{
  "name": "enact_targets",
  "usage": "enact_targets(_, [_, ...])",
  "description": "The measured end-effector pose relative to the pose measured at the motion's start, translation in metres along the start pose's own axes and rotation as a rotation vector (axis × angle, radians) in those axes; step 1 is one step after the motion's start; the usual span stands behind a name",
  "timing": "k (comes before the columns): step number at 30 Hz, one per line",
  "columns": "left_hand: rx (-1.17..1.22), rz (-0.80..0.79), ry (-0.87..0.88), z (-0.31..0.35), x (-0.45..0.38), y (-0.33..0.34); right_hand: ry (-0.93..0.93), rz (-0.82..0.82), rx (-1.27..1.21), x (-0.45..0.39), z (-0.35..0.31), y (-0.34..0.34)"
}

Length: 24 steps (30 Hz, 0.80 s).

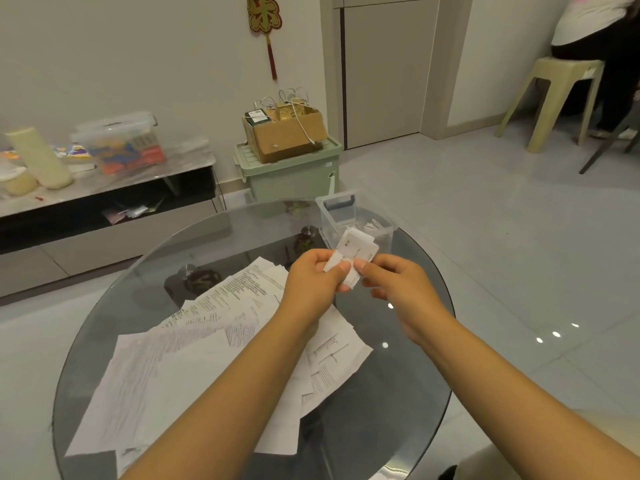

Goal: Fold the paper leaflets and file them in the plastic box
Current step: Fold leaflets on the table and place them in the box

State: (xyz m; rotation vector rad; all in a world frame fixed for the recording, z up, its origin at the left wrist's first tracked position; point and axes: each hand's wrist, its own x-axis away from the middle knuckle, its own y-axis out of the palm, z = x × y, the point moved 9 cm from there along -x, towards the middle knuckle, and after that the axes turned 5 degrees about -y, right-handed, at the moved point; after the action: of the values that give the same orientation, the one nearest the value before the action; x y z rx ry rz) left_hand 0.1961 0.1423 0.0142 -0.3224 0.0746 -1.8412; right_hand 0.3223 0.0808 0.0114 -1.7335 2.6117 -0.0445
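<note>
A: Can you read the print on the leaflets (194, 344)?
B: No, it is too small and blurred. The forearms cover part of the pile.
A: And the folded leaflet (355, 252)?
B: The hands' fingers hide its lower end.
A: The table (398, 393)?
B: Its near rim is cut off at the bottom edge.
A: The seated person (595, 26)?
B: Cut off at top and right.

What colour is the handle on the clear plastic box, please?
The handle is dark blue, seen in the head view.
</note>
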Motion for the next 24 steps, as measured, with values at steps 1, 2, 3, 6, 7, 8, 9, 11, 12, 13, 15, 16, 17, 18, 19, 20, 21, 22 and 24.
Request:
enact_targets(1, [0.064,-0.019,-0.025,0.001,-0.002,0.001,0.001,0.025,-0.025,-0.003,-0.003,-0.001])
enact_targets(2, [0.102,-0.039,-0.037,0.004,-0.003,0.004,-0.003,0.058,-0.038,-0.005,-0.006,-0.003])
enact_targets(3, [0.099,-0.055,-0.033,0.009,-0.005,0.006,-0.016,0.094,-0.032,-0.008,-0.010,-0.006])
enact_targets(6, [0.003,-0.072,0.024,0.029,-0.014,0.010,-0.081,0.179,0.038,-0.018,-0.026,-0.018])
enact_targets(7, [-0.040,-0.069,0.047,0.036,-0.019,0.011,-0.099,0.198,0.073,-0.023,-0.031,-0.022])
enact_targets(8, [-0.090,-0.066,0.069,0.043,-0.025,0.013,-0.111,0.216,0.114,-0.030,-0.036,-0.026])
enact_targets(9, [-0.144,-0.059,0.096,0.049,-0.029,0.014,-0.119,0.236,0.164,-0.036,-0.040,-0.031])
enact_targets(11, [-0.253,-0.049,0.152,0.060,-0.041,0.017,-0.140,0.283,0.273,-0.051,-0.047,-0.043])
enact_targets(12, [-0.312,-0.051,0.180,0.065,-0.046,0.018,-0.149,0.307,0.315,-0.058,-0.050,-0.048])
enact_targets(13, [-0.372,-0.058,0.211,0.069,-0.051,0.020,-0.159,0.326,0.351,-0.064,-0.052,-0.053])
enact_targets(15, [-0.495,-0.095,0.271,0.075,-0.060,0.025,-0.188,0.359,0.432,-0.076,-0.059,-0.060])
enact_targets(16, [-0.582,-0.118,0.308,0.077,-0.065,0.030,-0.206,0.375,0.485,-0.080,-0.063,-0.062])
enact_targets(17, [-0.679,-0.141,0.346,0.078,-0.069,0.035,-0.225,0.388,0.534,-0.082,-0.067,-0.064])
enact_targets(18, [-0.761,-0.167,0.381,0.079,-0.074,0.040,-0.245,0.397,0.574,-0.085,-0.070,-0.064])
enact_targets(19, [-0.811,-0.197,0.399,0.078,-0.081,0.045,-0.265,0.401,0.606,-0.087,-0.072,-0.064])
enact_targets(20, [-0.828,-0.234,0.400,0.077,-0.088,0.049,-0.282,0.399,0.632,-0.089,-0.072,-0.062])
enact_targets(21, [-0.824,-0.276,0.395,0.076,-0.095,0.055,-0.292,0.397,0.661,-0.092,-0.072,-0.061])
enact_targets(22, [-0.822,-0.314,0.387,0.074,-0.101,0.059,-0.300,0.392,0.696,-0.093,-0.071,-0.060])
enact_targets(24, [-0.853,-0.377,0.388,0.071,-0.108,0.068,-0.315,0.387,0.768,-0.095,-0.068,-0.058])
